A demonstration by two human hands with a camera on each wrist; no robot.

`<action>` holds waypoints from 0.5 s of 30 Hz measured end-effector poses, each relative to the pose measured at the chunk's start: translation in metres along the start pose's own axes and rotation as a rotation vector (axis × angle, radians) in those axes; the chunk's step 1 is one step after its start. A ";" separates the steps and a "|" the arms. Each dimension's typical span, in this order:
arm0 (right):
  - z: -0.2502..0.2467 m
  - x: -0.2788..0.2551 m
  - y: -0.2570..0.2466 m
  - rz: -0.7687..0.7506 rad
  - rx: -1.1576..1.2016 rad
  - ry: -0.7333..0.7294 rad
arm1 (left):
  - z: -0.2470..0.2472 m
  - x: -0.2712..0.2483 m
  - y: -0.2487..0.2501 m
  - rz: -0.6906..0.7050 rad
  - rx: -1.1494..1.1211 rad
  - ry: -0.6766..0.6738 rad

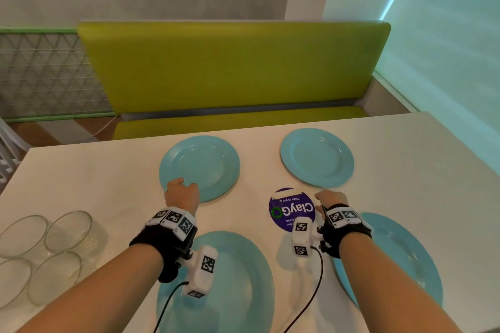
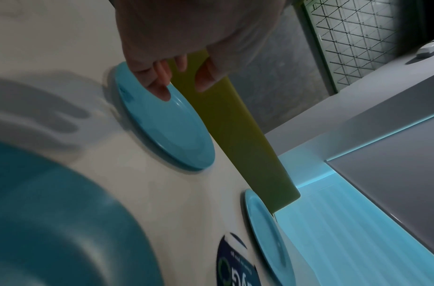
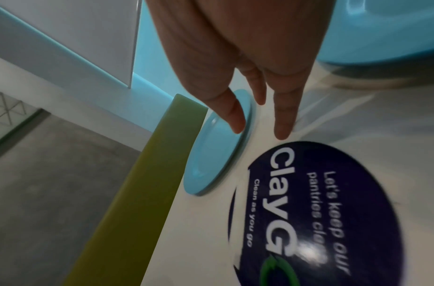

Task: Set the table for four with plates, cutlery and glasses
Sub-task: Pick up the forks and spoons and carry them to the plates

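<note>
Four light-blue plates (image 1: 200, 165) sit on a white desk (image 1: 113, 178) bearing a round navy sticker (image 1: 290, 209) with white lettering and a green ring; behind, an olive-green bench (image 1: 230, 67) and triangle-patterned white mesh (image 1: 46, 73).

Head looks down; wrist views skim low, sharing the sticker (image 1: 291, 209)

Four plates (image 1: 205, 162) finished in smooth semi-gloss turquoise, glasses (image 1: 67, 230) seen as clear glass, table (image 1: 405, 143) in matt white, sticker (image 1: 292, 211) glossy, bench (image 1: 230, 67) upholstered in smooth green vinyl.
</note>
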State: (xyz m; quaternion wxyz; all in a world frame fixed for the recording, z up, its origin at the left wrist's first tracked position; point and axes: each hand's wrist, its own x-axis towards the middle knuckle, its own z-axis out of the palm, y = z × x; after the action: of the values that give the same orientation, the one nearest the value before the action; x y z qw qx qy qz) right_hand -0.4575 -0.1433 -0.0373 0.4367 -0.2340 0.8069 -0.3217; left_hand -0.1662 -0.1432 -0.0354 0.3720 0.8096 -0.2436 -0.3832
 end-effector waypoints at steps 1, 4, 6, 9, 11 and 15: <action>-0.001 -0.008 0.001 -0.018 -0.015 0.020 | -0.001 -0.005 -0.006 -0.003 -0.009 -0.007; -0.001 -0.021 0.015 -0.138 -0.413 -0.030 | -0.007 -0.018 -0.021 -0.001 -0.050 -0.051; -0.003 -0.034 0.022 -0.120 -0.325 -0.099 | -0.009 -0.021 -0.031 0.023 -0.060 -0.094; -0.009 -0.059 0.031 0.011 0.069 -0.124 | -0.017 -0.034 -0.038 0.076 -0.056 -0.197; -0.011 -0.076 0.040 0.033 0.097 -0.121 | -0.028 -0.049 -0.041 0.119 -0.096 -0.268; 0.003 -0.119 0.059 0.054 0.147 -0.101 | -0.056 -0.066 -0.061 0.238 -0.011 -0.461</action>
State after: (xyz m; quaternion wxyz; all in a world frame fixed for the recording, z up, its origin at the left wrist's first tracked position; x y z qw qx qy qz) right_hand -0.4003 -0.0256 -0.0152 0.5010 -0.1956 0.7642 -0.3560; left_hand -0.1534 -0.0384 -0.0301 0.3537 0.6645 -0.4134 -0.5124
